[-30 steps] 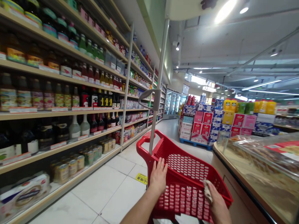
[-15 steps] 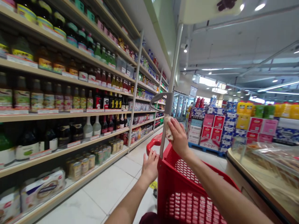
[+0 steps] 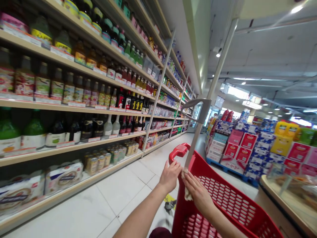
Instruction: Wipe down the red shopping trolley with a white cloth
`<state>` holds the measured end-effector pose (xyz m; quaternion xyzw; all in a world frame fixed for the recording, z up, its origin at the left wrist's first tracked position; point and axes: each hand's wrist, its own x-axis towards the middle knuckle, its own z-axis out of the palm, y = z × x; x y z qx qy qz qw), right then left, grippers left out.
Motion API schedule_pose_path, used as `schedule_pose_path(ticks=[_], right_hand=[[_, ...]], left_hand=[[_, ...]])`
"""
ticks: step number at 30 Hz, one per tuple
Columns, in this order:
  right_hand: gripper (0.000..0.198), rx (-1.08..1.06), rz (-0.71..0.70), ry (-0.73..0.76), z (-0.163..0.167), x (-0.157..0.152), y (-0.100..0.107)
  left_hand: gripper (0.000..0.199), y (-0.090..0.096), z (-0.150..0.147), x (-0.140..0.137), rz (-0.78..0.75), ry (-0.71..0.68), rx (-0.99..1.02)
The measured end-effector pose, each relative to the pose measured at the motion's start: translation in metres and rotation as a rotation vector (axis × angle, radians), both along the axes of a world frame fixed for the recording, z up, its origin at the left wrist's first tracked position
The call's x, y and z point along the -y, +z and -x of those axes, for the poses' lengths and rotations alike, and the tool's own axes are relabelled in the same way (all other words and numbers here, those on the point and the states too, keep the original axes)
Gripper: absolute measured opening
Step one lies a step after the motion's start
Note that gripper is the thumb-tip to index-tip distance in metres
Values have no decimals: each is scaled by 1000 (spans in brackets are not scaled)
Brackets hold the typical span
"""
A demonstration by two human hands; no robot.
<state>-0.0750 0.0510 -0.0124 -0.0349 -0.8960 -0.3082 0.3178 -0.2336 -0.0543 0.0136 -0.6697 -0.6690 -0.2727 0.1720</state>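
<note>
A red plastic shopping cart point(image 3: 223, 180) with perforated walls stands in front of me. A grey pole point(image 3: 224, 58) rises from its near corner, carrying a grey loop-shaped bracket point(image 3: 204, 111). My left hand point(image 3: 170, 177) grips the cart's near edge, just below the red handle point(image 3: 178, 151); its fingertips are partly hidden. Beside it, my right hand point(image 3: 198, 191) presses a crumpled off-white cloth point(image 3: 188, 194) against the foot of the pole and the cart's rim. The fingers of this hand are closed together over the cloth.
Shelves of bottles and cans point(image 3: 99, 105) line the left side. White floor tiles point(image 3: 128, 188) run along the aisle. Stacked drink cartons point(image 3: 237, 145) stand on a blue pallet point(image 3: 229, 170) ahead to the right. A glass-topped counter point(image 3: 287, 198) is close on the right.
My right hand and the cloth have moved down the pole to its foot. My left hand has closed on the cart's edge. The view has shifted, putting the cart and pole farther right.
</note>
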Motion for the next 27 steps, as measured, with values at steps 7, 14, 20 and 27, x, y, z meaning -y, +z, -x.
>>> schedule_pose_path(ticks=[7,14,20,27], right_hand=[[59,-58,64,-39,0,18,-91],[61,-227,281,-10,-11,36,-62],[57,-134,291,-60,-17,24,-68],[59,-263,363,-94,-48,28,-47]], left_hand=[[48,7,6,-3,-58,-60,55],[46,1,2,-10,-81,-50,39],[47,-2,4,-13,-88,-43,-4],[44,-4,-22,-18,-186,-42,-141]])
